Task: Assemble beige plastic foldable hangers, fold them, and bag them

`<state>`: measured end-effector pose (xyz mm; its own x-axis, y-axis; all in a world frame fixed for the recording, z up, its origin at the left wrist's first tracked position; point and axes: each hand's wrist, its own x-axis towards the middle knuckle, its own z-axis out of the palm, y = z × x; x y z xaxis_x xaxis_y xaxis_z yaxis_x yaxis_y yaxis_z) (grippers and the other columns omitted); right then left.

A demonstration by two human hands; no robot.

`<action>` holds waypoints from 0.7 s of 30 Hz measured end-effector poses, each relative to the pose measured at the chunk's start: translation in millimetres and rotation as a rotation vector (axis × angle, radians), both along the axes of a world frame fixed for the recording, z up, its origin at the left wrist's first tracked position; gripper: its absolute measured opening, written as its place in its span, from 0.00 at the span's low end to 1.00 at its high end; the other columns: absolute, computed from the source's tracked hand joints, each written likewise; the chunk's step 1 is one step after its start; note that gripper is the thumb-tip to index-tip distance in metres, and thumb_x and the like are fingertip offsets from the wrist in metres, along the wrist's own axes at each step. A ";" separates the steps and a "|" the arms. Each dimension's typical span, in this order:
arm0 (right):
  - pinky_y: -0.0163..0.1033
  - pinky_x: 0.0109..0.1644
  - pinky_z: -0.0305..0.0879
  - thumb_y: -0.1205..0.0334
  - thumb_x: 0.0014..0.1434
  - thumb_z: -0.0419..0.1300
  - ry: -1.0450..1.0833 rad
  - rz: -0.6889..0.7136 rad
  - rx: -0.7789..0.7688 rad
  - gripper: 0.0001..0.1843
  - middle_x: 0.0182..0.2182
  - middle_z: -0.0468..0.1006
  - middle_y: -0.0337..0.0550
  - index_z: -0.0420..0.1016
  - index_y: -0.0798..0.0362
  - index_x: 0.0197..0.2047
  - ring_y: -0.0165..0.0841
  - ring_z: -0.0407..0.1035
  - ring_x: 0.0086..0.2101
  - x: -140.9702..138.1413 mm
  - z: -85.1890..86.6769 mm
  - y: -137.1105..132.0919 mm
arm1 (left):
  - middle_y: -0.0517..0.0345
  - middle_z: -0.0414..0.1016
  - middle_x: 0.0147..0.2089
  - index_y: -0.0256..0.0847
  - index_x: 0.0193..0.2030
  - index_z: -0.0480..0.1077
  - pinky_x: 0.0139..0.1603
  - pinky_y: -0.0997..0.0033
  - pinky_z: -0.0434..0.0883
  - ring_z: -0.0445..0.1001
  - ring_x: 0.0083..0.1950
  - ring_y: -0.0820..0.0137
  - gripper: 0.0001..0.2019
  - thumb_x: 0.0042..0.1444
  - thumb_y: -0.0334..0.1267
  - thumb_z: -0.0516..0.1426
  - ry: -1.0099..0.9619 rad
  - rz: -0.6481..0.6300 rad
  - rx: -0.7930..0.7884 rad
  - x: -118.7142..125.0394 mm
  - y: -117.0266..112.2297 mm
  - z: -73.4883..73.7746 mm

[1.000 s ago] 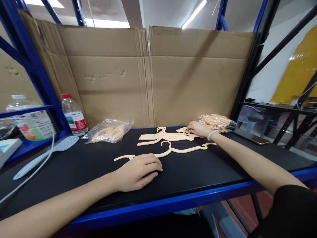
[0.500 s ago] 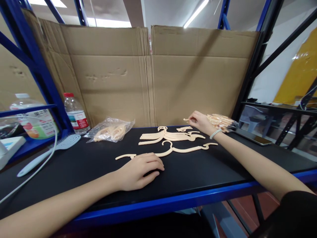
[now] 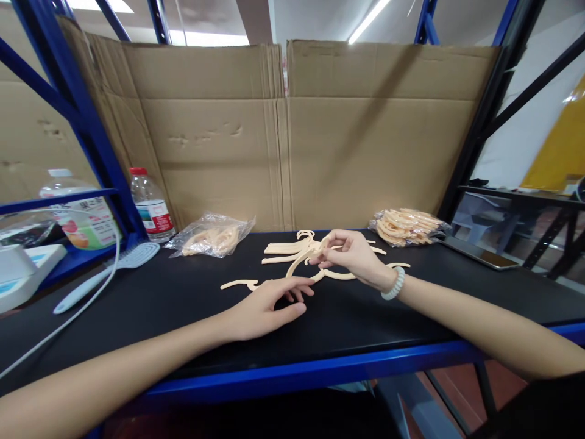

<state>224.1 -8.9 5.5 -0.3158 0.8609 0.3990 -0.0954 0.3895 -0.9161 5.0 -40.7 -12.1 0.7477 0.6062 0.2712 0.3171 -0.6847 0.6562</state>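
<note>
"Fingers first: what is the right hand (image 3: pixel 354 253) holding?"

"One curved cream piece (image 3: pixel 299 260). Thumb and forefinger are pinched narrow on its far right end, and the rest bows out leftward and nearer, down towards the left hand (image 3: pixel 269 308)."

"Does it touch the left hand?"

"I cannot tell; its near end meets the outline of the hand there. That hand is palm down and grips nothing that I can see, its thumb spread apart from loosely bent fingers."

"And the cream hanger (image 3: pixel 340 276)?"

"Flat on the black table (image 3: pixel 365 329), its middle right by the left forefinger's tip. Its right side runs behind the right hand and shows again on the far side of the wrist; its left end sticks out past the left hand, which hides the stretch between."

"What lies farther off?"

"A stack of hangers (image 3: pixel 281 249), beyond the held piece and partly covered by the right hand. Far left sits a clear bag (image 3: pixel 212 238) of cream pieces; far right, another packed bag (image 3: pixel 406 227)."
</note>
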 end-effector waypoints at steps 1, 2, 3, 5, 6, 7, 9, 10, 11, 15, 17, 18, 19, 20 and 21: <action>0.37 0.34 0.76 0.55 0.44 0.68 0.002 0.030 -0.026 0.17 0.28 0.78 0.41 0.66 0.54 0.29 0.36 0.77 0.33 -2.5 -1.0 -3.4 | 0.50 0.71 0.52 0.44 0.61 0.59 0.49 0.61 0.70 0.71 0.45 0.68 0.22 0.61 0.37 0.52 -0.033 -0.007 -0.044 0.6 0.6 -0.9; 0.37 0.34 0.75 0.55 0.44 0.68 -0.004 0.056 -0.047 0.17 0.28 0.77 0.40 0.66 0.54 0.28 0.36 0.77 0.33 -4.8 -2.3 -6.1 | 0.50 0.70 0.52 0.45 0.63 0.56 0.49 0.60 0.69 0.71 0.45 0.68 0.23 0.61 0.37 0.53 -0.070 -0.011 -0.088 1.2 1.2 -1.9; 0.37 0.33 0.75 0.55 0.44 0.68 -0.018 0.072 -0.061 0.17 0.27 0.77 0.39 0.65 0.54 0.27 0.35 0.77 0.33 -7.0 -3.9 -8.3 | 0.49 0.70 0.53 0.45 0.63 0.55 0.49 0.60 0.69 0.71 0.45 0.68 0.23 0.61 0.38 0.53 -0.110 -0.009 -0.131 1.8 1.9 -2.8; 0.35 0.30 0.74 0.55 0.45 0.68 -0.084 0.088 -0.071 0.16 0.26 0.77 0.39 0.65 0.54 0.26 0.34 0.76 0.32 -11.1 -8.3 -11.4 | 0.49 0.69 0.52 0.45 0.62 0.55 0.48 0.60 0.69 0.71 0.46 0.68 0.22 0.61 0.40 0.53 -0.205 0.022 -0.209 3.0 3.7 -4.8; 0.34 0.28 0.73 0.55 0.45 0.67 -0.131 0.092 -0.069 0.16 0.25 0.76 0.39 0.65 0.55 0.25 0.33 0.75 0.30 -13.1 -10.9 -12.4 | 0.49 0.69 0.51 0.44 0.61 0.56 0.46 0.61 0.70 0.71 0.45 0.68 0.21 0.61 0.41 0.53 -0.248 0.045 -0.242 3.7 4.7 -5.8; 0.32 0.26 0.71 0.55 0.45 0.67 -0.179 0.095 -0.065 0.16 0.24 0.75 0.39 0.66 0.55 0.24 0.31 0.74 0.28 -15.0 -13.9 -13.3 | 0.50 0.69 0.49 0.43 0.59 0.57 0.43 0.63 0.71 0.71 0.43 0.68 0.20 0.61 0.42 0.53 -0.282 0.066 -0.269 4.3 5.5 -6.6; 0.31 0.22 0.68 0.54 0.45 0.67 -0.259 0.101 -0.053 0.15 0.21 0.73 0.38 0.67 0.55 0.23 0.28 0.71 0.23 -18.9 -19.6 -15.1 | 0.54 0.70 0.42 0.41 0.55 0.59 0.38 0.66 0.71 0.71 0.37 0.71 0.19 0.60 0.44 0.54 -0.326 0.092 -0.308 5.6 6.6 -7.5; 0.30 0.21 0.66 0.53 0.45 0.67 -0.284 0.107 -0.045 0.16 0.20 0.73 0.37 0.68 0.55 0.23 0.27 0.69 0.21 -20.6 -21.9 -16.1 | 0.57 0.69 0.38 0.40 0.53 0.60 0.35 0.68 0.70 0.70 0.33 0.73 0.18 0.60 0.44 0.55 -0.338 0.096 -0.323 6.2 6.8 -7.5; 0.30 0.20 0.65 0.52 0.46 0.67 -0.300 0.112 -0.034 0.16 0.20 0.73 0.37 0.68 0.56 0.23 0.26 0.68 0.20 -22.1 -23.5 -17.0 | 0.59 0.69 0.35 0.39 0.49 0.61 0.33 0.69 0.70 0.69 0.30 0.74 0.16 0.59 0.45 0.55 -0.343 0.097 -0.336 6.7 6.9 -7.1; 0.32 0.23 0.67 0.49 0.46 0.67 -0.396 0.192 0.031 0.17 0.23 0.74 0.39 0.73 0.56 0.26 0.26 0.68 0.21 -19.4 -17.4 -14.1 | 0.62 0.67 0.29 0.37 0.36 0.63 0.29 0.73 0.67 0.67 0.26 0.77 0.13 0.58 0.45 0.56 -0.342 0.126 -0.373 6.5 7.9 -2.9; 0.33 0.27 0.68 0.48 0.50 0.63 -0.447 0.171 0.104 0.17 0.26 0.76 0.41 0.76 0.56 0.30 0.28 0.69 0.24 -8.2 -8.8 -4.5 | 0.62 0.69 0.29 0.37 0.34 0.62 0.30 0.73 0.67 0.68 0.26 0.76 0.13 0.58 0.45 0.56 -0.385 0.165 -0.400 4.0 10.3 0.4; 0.34 0.29 0.68 0.48 0.54 0.60 -0.462 0.117 0.158 0.18 0.28 0.78 0.42 0.76 0.56 0.31 0.28 0.70 0.26 0.3 -4.6 2.5 | 0.61 0.70 0.29 0.38 0.34 0.61 0.30 0.73 0.67 0.69 0.27 0.76 0.12 0.58 0.45 0.56 -0.426 0.190 -0.421 2.0 12.1 2.3; 0.34 0.32 0.68 0.49 0.57 0.57 -0.481 0.038 0.210 0.18 0.30 0.78 0.43 0.77 0.56 0.32 0.29 0.70 0.28 10.3 -1.1 10.3 | 0.61 0.71 0.30 0.38 0.34 0.61 0.31 0.73 0.68 0.70 0.28 0.75 0.12 0.58 0.44 0.56 -0.474 0.217 -0.445 -0.6 14.3 4.3; 0.35 0.34 0.68 0.51 0.58 0.56 -0.526 -0.058 0.271 0.17 0.30 0.79 0.43 0.77 0.56 0.32 0.30 0.71 0.29 21.1 1.3 18.5 | 0.60 0.73 0.31 0.38 0.34 0.60 0.32 0.72 0.68 0.71 0.28 0.75 0.12 0.58 0.44 0.57 -0.521 0.248 -0.470 -3.5 16.9 6.3; 0.36 0.35 0.67 0.55 0.58 0.57 -0.608 -0.149 0.324 0.14 0.30 0.79 0.44 0.77 0.56 0.33 0.31 0.71 0.30 32.0 2.4 26.6 | 0.59 0.73 0.31 0.38 0.34 0.60 0.32 0.73 0.69 0.71 0.29 0.75 0.11 0.57 0.42 0.58 -0.567 0.282 -0.488 -6.7 19.8 8.3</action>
